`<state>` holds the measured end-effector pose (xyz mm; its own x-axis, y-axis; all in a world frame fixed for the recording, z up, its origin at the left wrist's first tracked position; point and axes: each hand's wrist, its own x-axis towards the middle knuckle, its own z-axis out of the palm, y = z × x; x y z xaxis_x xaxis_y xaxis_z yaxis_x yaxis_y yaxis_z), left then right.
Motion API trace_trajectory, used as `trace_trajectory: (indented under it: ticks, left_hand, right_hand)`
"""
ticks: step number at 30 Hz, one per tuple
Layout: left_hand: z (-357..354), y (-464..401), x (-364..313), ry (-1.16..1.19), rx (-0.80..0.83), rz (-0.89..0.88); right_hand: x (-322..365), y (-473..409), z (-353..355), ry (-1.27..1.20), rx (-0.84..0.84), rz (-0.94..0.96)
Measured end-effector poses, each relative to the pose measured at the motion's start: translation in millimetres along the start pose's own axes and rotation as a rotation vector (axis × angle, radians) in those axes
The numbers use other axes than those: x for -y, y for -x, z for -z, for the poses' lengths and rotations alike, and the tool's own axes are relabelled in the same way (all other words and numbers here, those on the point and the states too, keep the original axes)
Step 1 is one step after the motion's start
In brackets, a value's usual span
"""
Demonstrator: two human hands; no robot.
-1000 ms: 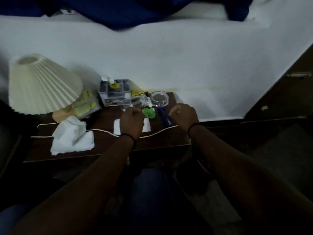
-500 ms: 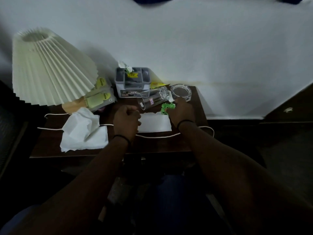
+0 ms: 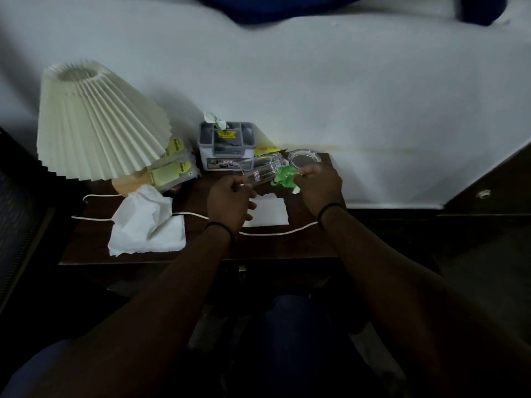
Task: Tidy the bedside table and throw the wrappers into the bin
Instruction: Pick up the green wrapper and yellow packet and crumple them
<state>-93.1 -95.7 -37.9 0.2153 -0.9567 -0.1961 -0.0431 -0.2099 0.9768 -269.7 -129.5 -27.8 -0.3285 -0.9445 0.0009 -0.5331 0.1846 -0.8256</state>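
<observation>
On the dark wooden bedside table [image 3: 201, 251], my right hand [image 3: 319, 186] is shut on a crumpled green wrapper [image 3: 283, 176] just off the tabletop. My left hand [image 3: 230, 201] hovers closed beside a clear drinking glass [image 3: 260, 170] that lies on its side; whether it touches the glass is unclear. A flat white paper [image 3: 270, 211] lies under and between both hands. A crumpled white tissue [image 3: 146, 222] sits at the left front.
A pleated cream lamp [image 3: 97, 124] stands at the left, its white cord [image 3: 275, 232] running across the table. Behind are a grey organiser box [image 3: 227, 145], yellow-green packets [image 3: 172, 170], a yellow wrapper [image 3: 264, 150] and a glass ashtray [image 3: 304, 159]. The white bed [image 3: 344, 96] lies beyond.
My right hand has closed on the green wrapper and lifted it slightly. My left hand has edged up toward the lying glass. The view has shifted a little.
</observation>
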Motion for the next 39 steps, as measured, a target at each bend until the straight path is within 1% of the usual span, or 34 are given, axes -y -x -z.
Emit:
trace_trajectory:
  ticks: [3,5,6,10,12,14,15,16,19,20,21,23,27,30,35,37,39]
  left_hand:
    - [-9.2,6.8,-7.8,0.124,0.139,0.086]
    - [-12.0,14.6,-11.7,0.206,0.217,0.139]
    - [-12.4,17.8,-13.0,0.232,0.227,0.141]
    - [-10.0,20.0,-13.6,0.32,0.132,0.15]
    - [-7.2,17.6,-12.4,0.368,0.099,0.165]
    - [-3.8,12.4,-9.2,0.453,0.075,0.187]
    - [-2.8,9.0,-7.4,0.493,0.065,0.2]
    - [-1.8,5.5,-5.8,0.523,0.058,0.215]
    - [0.0,-5.9,-3.3,0.584,0.044,0.25]
    - [0.5,-11.2,-3.0,0.601,0.046,0.258]
    - [1.1,-17.0,-2.9,0.613,0.046,0.263]
    - [4.9,-28.5,-3.4,0.624,0.041,0.261]
    - [13.7,-50.3,-1.4,0.62,-0.023,0.26]
    - [19.2,-60.2,2.5,0.591,-0.059,0.25]
    - [23.3,-67.6,5.4,0.536,-0.052,0.24]
    - [23.1,-66.5,5.2,0.529,-0.046,0.24]
    - [24.2,-64.4,4.9,0.523,-0.038,0.24]
  right_hand:
    - [13.3,17.3,2.7,-0.237,0.238,0.005]
    - [19.7,28.8,3.5,-0.285,0.317,0.033]
    - [22.3,32.7,3.8,-0.296,0.345,0.036]
    - [22.3,37.3,0.9,-0.334,0.453,-0.017]
    - [20.5,35.8,-0.2,-0.342,0.474,-0.02]
    - [19.3,30.2,-0.6,-0.351,0.456,-0.017]
    - [18.6,25.1,-1.0,-0.339,0.414,-0.024]
    - [17.4,17.9,-1.7,-0.276,0.334,-0.014]
    - [13.2,-12.6,-3.0,0.167,-0.02,0.117]
    - [13.5,-23.1,-2.5,0.262,-0.085,0.153]
    - [14.7,-33.4,-3.8,0.316,-0.095,0.192]
    - [17.4,-52.1,-9.8,0.392,-0.037,0.259]
    - [18.3,-78.2,-25.3,0.581,0.087,0.341]
    - [12.8,-89.7,-34.0,0.674,0.132,0.381]
    - [13.2,-101.4,-39.7,0.745,0.117,0.471]
    - [14.7,-104.1,-39.9,0.783,0.074,0.514]
    - [16.5,-104.7,-39.1,0.756,0.007,0.518]
